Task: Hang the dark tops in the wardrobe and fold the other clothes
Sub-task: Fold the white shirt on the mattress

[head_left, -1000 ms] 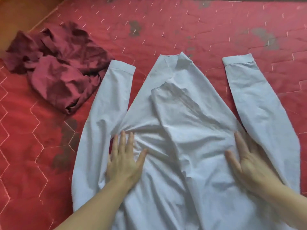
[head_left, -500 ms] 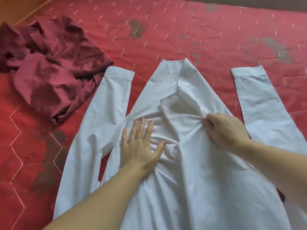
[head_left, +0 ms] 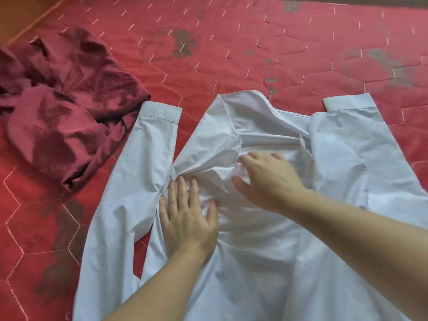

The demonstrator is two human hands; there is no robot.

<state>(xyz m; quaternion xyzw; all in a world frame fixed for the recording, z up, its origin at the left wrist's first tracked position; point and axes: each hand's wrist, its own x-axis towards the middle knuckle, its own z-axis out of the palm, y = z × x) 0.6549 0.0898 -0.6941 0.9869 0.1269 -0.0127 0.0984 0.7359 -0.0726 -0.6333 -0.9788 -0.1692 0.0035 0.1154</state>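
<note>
While the white shirt (head_left: 266, 239) lies spread out on the red quilt (head_left: 231, 54), both bare hands are on it. The shirt is in the middle and lower part of the view, and its two long sleeves reach up and away on each side. The left sleeve (head_left: 143, 177) lies flat on the quilt, and its cuff is just beside a dark red pile of clothes (head_left: 67, 107). The right sleeve (head_left: 347, 144) lies on the other side, with its cuff pointing up the bed.

The left hand (head_left: 187, 218) rests flat on the shirt, near where the left sleeve joins the body. Its fingers are spread open and it holds nothing; it only presses the cloth down. The cloth bunches into wrinkles just above its fingertips.

The right hand (head_left: 266, 179) is a bit higher, in the middle of the shirt. Its fingers are curled down onto a loose fold of white cloth. Whether it pinches the fold or only touches it, I cannot tell. A front flap of the shirt lies open above that hand.

The dark red pile sits crumpled at the upper left of the quilt, apart from both hands. The quilt has stitched six-sided shapes and some faded dark patches.
</note>
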